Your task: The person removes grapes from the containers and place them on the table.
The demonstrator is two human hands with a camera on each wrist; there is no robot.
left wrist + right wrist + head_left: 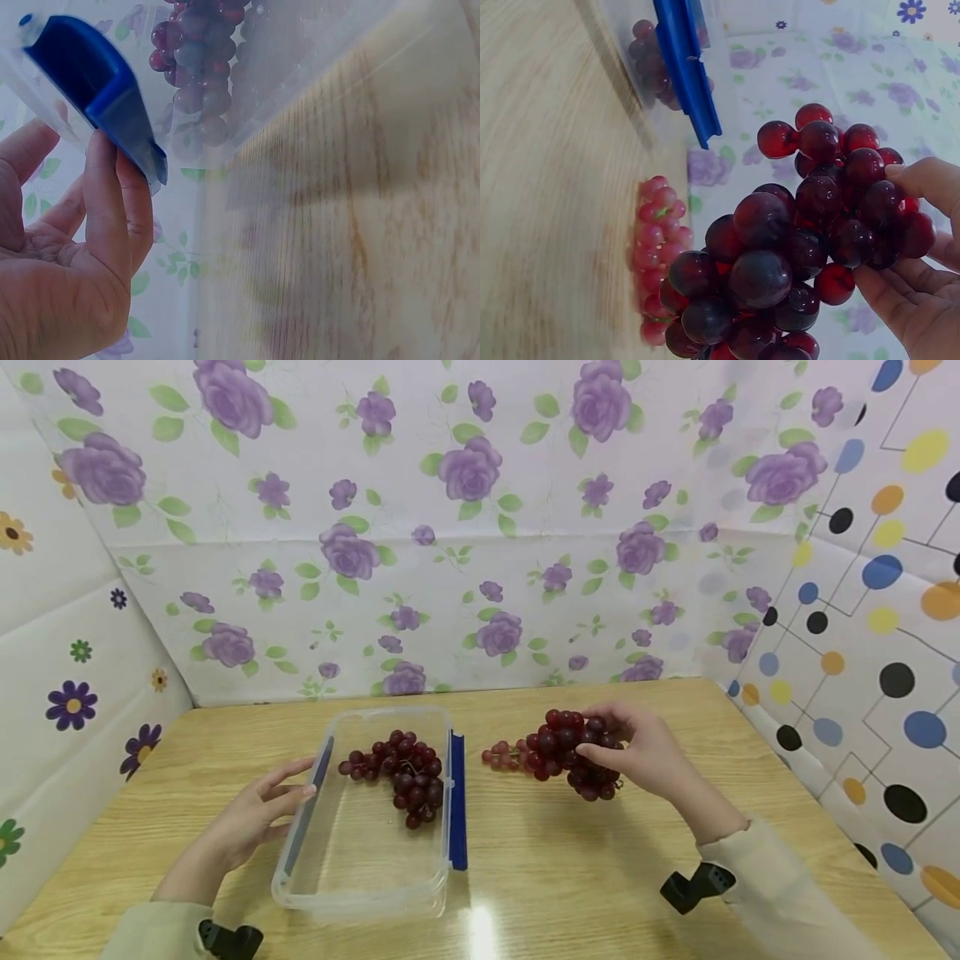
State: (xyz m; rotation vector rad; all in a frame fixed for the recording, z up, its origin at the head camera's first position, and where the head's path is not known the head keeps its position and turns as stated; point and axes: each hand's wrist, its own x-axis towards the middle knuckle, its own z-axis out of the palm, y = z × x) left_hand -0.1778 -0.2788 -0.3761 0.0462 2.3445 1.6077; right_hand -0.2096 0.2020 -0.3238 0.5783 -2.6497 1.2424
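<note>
My right hand [637,752] holds up a bunch of dark red grapes [558,743] by its right end, thumb on the near side. In the right wrist view this bunch [761,277] hangs from the fingers above the table. A lighter pink bunch of grapes [660,255] lies on the table beyond it, partly hidden in the head view. Another dark bunch of grapes [408,772] lies inside the clear plastic box [352,893]. My left hand [247,814] has its fingertips against the box's left side, touching the blue latch flap [112,82] with fairly straight fingers.
A second blue latch flap [457,802] hangs out along the box's right side. Beneath everything is a wood-grain table [555,877]. Cloths printed with flowers [465,568] and coloured dots [885,693] enclose the table at the back and sides.
</note>
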